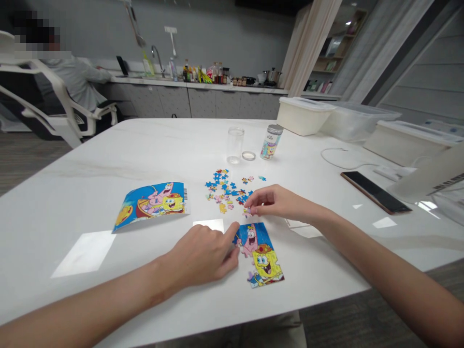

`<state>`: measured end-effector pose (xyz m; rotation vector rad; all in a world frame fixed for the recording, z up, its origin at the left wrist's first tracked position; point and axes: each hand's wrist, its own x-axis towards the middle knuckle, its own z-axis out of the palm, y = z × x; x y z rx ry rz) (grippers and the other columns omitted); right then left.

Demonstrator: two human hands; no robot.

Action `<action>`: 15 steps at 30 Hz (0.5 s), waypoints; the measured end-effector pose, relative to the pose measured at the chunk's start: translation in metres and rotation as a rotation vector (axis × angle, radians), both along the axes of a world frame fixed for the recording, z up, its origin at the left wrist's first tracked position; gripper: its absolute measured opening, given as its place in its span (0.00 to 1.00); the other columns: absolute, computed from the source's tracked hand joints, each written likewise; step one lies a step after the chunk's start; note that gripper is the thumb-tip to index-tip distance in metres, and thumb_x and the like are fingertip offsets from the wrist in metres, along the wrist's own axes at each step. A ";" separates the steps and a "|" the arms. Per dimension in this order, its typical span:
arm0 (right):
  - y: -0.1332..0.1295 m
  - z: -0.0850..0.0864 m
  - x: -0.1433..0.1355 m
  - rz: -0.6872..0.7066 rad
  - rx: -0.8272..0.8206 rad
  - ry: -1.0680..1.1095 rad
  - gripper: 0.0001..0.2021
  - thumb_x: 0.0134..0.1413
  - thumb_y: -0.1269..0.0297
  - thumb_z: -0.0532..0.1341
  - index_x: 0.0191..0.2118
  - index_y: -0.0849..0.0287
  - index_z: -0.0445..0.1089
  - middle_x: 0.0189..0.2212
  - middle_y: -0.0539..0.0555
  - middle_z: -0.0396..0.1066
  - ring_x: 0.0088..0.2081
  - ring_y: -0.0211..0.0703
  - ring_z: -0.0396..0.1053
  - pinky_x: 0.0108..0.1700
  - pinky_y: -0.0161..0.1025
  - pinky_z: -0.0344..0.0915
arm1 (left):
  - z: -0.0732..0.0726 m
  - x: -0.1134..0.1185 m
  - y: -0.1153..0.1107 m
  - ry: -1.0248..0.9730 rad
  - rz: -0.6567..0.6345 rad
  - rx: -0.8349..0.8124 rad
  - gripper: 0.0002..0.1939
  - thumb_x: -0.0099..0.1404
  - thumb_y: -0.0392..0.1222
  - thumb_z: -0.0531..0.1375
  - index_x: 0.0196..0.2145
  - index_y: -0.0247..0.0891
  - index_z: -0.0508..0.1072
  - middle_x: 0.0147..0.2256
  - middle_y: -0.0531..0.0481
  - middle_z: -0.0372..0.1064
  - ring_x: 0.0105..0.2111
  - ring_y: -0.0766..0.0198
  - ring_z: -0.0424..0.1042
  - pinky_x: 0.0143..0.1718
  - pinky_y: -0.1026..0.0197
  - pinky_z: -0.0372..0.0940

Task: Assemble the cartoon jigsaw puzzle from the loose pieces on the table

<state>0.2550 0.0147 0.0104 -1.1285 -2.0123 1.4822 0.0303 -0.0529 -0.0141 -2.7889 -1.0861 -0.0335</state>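
Pinches a small piece (247, 211) in the right hand (271, 200), mid-frame. Rests the left hand (206, 252), finger and thumb apart, by the joined puzzle (266, 261), lower middle. Looks part done, with many loose pieces (216, 177) left above.

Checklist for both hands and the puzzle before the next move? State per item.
1. Right hand has a piece: ok, a puzzle piece is pinched at the fingertips.
2. Left hand by the assembled section: ok, at its upper left edge.
3. Assembled section's left side filled in: not ok, it is ragged with gaps.
4. Held piece matches a gap: cannot tell, too small and partly covered.
5. Reference picture face up: ok, though bowed.
6. Loose pieces all spread apart: not ok, many crowd together.
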 end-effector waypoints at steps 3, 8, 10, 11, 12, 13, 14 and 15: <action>-0.003 0.001 -0.001 0.010 -0.047 0.038 0.06 0.49 0.66 0.65 0.36 0.61 0.74 0.31 0.51 0.75 0.31 0.35 0.69 0.35 0.35 0.64 | -0.001 0.000 0.000 -0.047 0.014 -0.018 0.16 0.65 0.43 0.48 0.47 0.34 0.65 0.17 0.54 0.65 0.15 0.61 0.65 0.17 0.63 0.47; -0.006 0.002 -0.002 0.040 -0.121 0.056 0.06 0.49 0.67 0.66 0.35 0.61 0.74 0.28 0.51 0.74 0.31 0.35 0.70 0.36 0.35 0.66 | -0.001 0.000 0.003 -0.384 0.122 -0.183 0.15 0.66 0.45 0.50 0.44 0.35 0.67 0.13 0.62 0.54 0.13 0.67 0.55 0.19 0.65 0.45; -0.008 0.003 -0.003 0.054 -0.151 0.057 0.06 0.48 0.68 0.66 0.34 0.61 0.73 0.28 0.51 0.75 0.31 0.36 0.72 0.36 0.35 0.66 | 0.002 0.000 0.004 -0.538 0.169 -0.346 0.13 0.65 0.46 0.53 0.42 0.37 0.69 0.12 0.65 0.47 0.13 0.70 0.49 0.19 0.66 0.45; -0.010 0.004 -0.004 0.063 -0.163 0.055 0.06 0.48 0.68 0.66 0.34 0.61 0.73 0.28 0.51 0.75 0.31 0.36 0.72 0.36 0.35 0.67 | 0.003 0.001 0.005 -0.596 0.177 -0.426 0.12 0.65 0.47 0.54 0.41 0.37 0.69 0.12 0.66 0.45 0.13 0.71 0.47 0.19 0.67 0.45; -0.011 0.004 -0.005 0.075 -0.173 0.049 0.05 0.47 0.68 0.66 0.33 0.61 0.73 0.27 0.51 0.75 0.31 0.37 0.72 0.35 0.34 0.67 | 0.004 0.001 0.006 -0.643 0.183 -0.497 0.12 0.64 0.47 0.55 0.40 0.38 0.70 0.12 0.67 0.43 0.13 0.71 0.45 0.19 0.67 0.45; -0.013 0.005 -0.006 0.088 -0.181 0.039 0.05 0.47 0.68 0.66 0.33 0.61 0.73 0.27 0.51 0.75 0.31 0.37 0.73 0.34 0.34 0.67 | 0.006 0.001 0.006 -0.677 0.181 -0.552 0.11 0.64 0.47 0.56 0.39 0.38 0.71 0.12 0.67 0.42 0.13 0.72 0.44 0.20 0.67 0.45; -0.015 0.005 -0.006 0.104 -0.188 0.026 0.05 0.47 0.68 0.66 0.33 0.61 0.72 0.26 0.51 0.75 0.30 0.37 0.73 0.33 0.34 0.67 | 0.007 0.001 0.006 -0.702 0.178 -0.594 0.11 0.64 0.47 0.56 0.38 0.38 0.72 0.12 0.67 0.41 0.14 0.72 0.43 0.20 0.68 0.44; -0.016 0.006 -0.007 0.121 -0.196 0.013 0.06 0.47 0.67 0.67 0.32 0.61 0.72 0.26 0.51 0.75 0.30 0.37 0.73 0.33 0.33 0.67 | 0.008 0.002 0.006 -0.718 0.173 -0.626 0.10 0.64 0.46 0.56 0.37 0.38 0.72 0.13 0.66 0.41 0.14 0.72 0.42 0.20 0.68 0.44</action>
